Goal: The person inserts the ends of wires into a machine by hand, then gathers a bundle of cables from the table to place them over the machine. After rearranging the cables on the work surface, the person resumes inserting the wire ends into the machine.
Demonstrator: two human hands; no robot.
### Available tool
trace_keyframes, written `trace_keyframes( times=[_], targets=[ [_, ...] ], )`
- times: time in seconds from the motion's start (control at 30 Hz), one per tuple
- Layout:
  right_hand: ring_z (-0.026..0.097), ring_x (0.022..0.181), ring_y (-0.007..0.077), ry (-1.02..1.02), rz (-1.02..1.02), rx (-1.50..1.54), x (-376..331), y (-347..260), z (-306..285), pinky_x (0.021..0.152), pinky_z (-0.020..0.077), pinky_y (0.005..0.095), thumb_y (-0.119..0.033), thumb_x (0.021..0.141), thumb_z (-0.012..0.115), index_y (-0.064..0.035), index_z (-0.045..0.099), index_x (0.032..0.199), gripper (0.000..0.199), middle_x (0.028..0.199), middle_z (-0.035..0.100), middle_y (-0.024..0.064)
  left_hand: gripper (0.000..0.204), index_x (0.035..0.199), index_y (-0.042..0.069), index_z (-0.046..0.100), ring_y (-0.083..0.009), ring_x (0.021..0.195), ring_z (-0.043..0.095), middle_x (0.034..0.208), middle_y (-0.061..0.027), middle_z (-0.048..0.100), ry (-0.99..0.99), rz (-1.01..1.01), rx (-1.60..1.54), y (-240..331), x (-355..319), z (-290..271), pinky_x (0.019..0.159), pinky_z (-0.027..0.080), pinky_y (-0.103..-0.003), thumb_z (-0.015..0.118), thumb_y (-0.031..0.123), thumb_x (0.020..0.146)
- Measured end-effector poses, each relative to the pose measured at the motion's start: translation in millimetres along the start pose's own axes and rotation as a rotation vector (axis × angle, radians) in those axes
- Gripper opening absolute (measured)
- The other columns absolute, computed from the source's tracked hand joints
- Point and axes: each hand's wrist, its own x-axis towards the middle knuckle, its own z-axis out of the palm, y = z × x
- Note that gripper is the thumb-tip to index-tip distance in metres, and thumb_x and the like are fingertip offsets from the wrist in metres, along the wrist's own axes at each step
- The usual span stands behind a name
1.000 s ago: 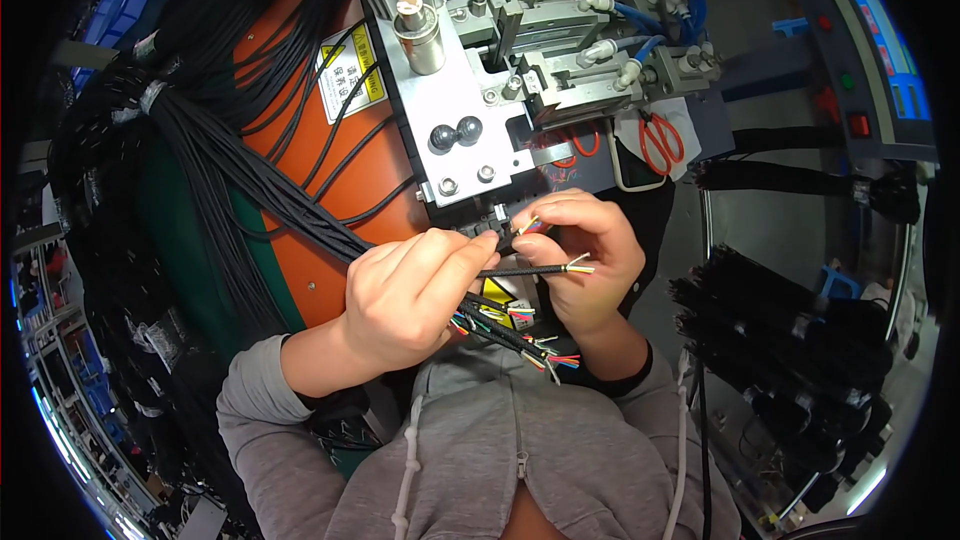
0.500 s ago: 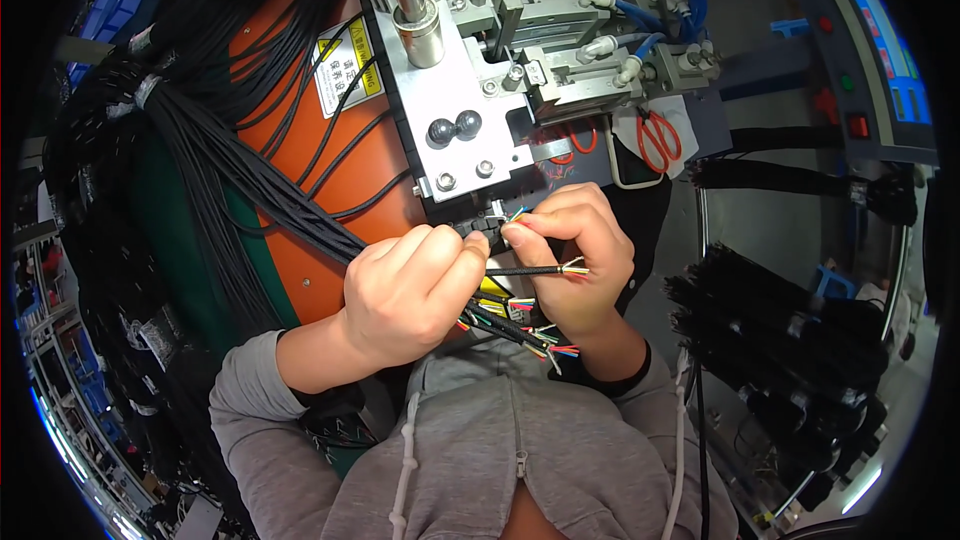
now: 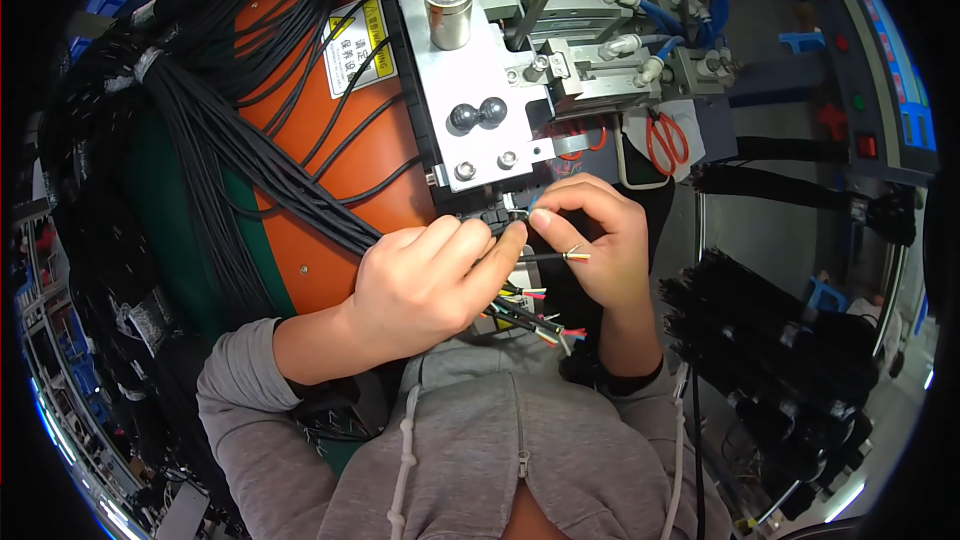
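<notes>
My left hand is closed around black cables, its index fingertip close to the machine's front. From under it stick out the cables' stripped ends, with a fan of thin coloured wires. One cable points right toward my right palm, its wire ends bare. My right hand pinches a thin wire, bluish at its tip, between thumb and index finger. Touching or nearly touching those fingertips is a small white connector below the metal plate. The exact spot where wire and connector meet is hidden by my fingers.
A thick black cable bundle runs over the orange surface on the left. Ahead stands the machine with pneumatic cylinders and blue hoses. Red-handled scissors lie behind my right hand. More cables hang right, below a control panel.
The machine appears shifted slightly right and up in the view. My left hand has moved right, its index finger now stretched toward the right fingertips. The right hand still pinches.
</notes>
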Motion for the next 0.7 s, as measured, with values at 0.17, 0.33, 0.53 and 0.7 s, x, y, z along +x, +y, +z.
trace_keyframes(
  times=[0.17,0.33,0.53,0.7],
  targets=[
    [0.057,0.065,0.0191,0.112,-0.264,-0.398,8,4,15,0.061,0.0453,0.0292,0.002,0.074,0.068,0.0011,0.060,0.075,0.008,0.070,0.058,0.0089,0.036,0.103,0.003,0.067,-0.0101,0.060,0.046,0.073,0.0001,0.043,-0.037,-0.040,0.169,0,-1,7,0.045,0.036,-0.021,0.062,0.011,0.068],
    [0.057,0.064,0.0208,0.097,-0.309,-0.464,7,6,16,0.060,0.0454,0.0293,0.004,0.073,0.067,0.0010,0.060,0.075,0.008,0.069,0.058,0.0099,0.036,0.104,0.002,0.067,-0.0102,0.061,0.047,0.074,-0.0001,0.044,-0.059,-0.082,0.211,4,-1,3,0.045,0.037,-0.021,0.061,0.010,0.069],
    [0.054,0.063,0.0150,0.218,-0.388,-0.419,7,21,24,0.059,0.0431,0.0262,0.003,0.076,0.065,0.0000,0.058,0.076,0.008,0.068,0.056,0.0062,0.032,0.100,0.002,0.067,-0.0106,0.061,0.049,0.072,-0.0002,0.045,-0.041,-0.063,0.174,1,1,6,0.047,0.038,-0.022,0.062,0.010,0.070],
    [0.051,0.064,0.0113,0.149,0.097,0.126,2,36,22,0.058,0.0410,0.0255,0.000,0.079,0.064,-0.0012,0.058,0.079,0.006,0.069,0.055,0.0037,0.027,0.095,0.003,0.066,-0.0104,0.063,0.052,0.073,-0.0002,0.047,-0.010,-0.052,0.135,-4,4,7,0.048,0.039,-0.022,0.063,0.009,0.069]
  ],
)
